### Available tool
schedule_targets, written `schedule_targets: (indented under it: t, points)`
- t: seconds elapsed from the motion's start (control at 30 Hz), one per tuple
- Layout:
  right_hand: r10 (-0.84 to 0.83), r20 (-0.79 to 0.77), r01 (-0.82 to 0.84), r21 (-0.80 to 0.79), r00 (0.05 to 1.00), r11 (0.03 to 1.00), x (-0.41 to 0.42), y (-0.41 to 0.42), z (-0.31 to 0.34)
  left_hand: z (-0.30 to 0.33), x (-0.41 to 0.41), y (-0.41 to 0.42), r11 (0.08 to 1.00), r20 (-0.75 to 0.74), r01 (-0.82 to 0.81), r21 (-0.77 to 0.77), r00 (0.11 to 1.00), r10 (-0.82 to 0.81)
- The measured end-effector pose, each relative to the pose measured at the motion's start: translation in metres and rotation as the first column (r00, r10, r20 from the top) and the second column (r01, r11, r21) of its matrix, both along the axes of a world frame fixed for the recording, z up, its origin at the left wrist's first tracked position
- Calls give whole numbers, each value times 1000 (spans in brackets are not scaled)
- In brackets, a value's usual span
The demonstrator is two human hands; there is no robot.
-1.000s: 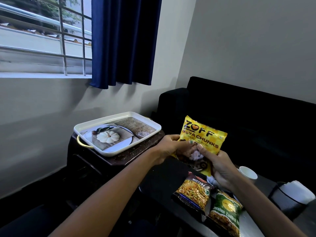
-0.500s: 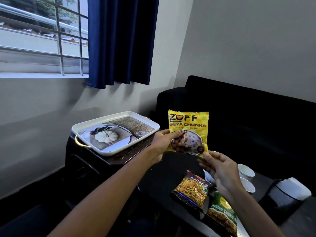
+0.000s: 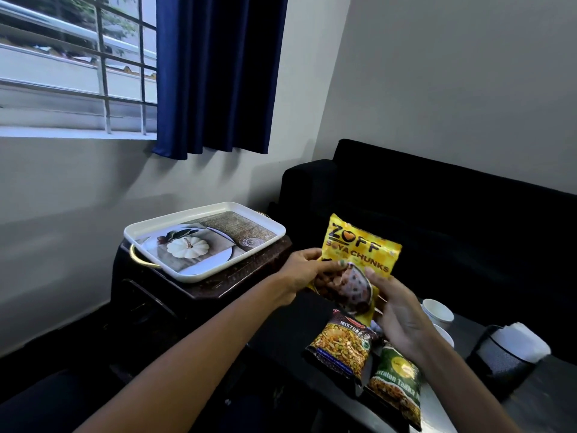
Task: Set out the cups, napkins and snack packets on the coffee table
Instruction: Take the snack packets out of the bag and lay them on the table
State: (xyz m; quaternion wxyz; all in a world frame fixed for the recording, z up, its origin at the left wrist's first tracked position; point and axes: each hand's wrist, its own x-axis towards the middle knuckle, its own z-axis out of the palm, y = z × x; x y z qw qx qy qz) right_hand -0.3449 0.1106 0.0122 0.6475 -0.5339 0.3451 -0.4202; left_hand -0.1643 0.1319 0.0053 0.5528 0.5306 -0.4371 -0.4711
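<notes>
Soya packet [image 3: 359, 260] is held upright above the coffee table [image 3: 281, 345] edge, label toward the camera, probably for checking before placement. Tray [image 3: 203, 220] sits on the side stand at 10 o'clock from it. Left hand [image 3: 307, 270] pinches the packet's left edge; right hand [image 3: 396, 310] grips its lower right. Mixture packet [image 3: 340, 348] and green packet [image 3: 396, 385] lie at 6 o'clock, cups [image 3: 437, 310] and napkins [image 3: 521, 342] at 4 o'clock

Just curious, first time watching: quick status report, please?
Both hands, left hand and right hand, grip the yellow packet above the coffee table. Nothing in the way.
</notes>
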Motion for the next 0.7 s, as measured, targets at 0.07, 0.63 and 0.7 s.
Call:
schedule_targets:
  t: [0.07,0.63,0.7]
  points:
    - [-67,56,64,54,996,997,-4,2,-2,1,-14,3,999,19,51,5,999,-51]
    - [-199,38,190,159,979,969,-109,33,-40,-16,-112,35,968,-14,189,167,982,-190]
    - [-232,24,226,142,972,964,-124,34,-47,-22,-126,36,953,-47,215,215,977,-210]
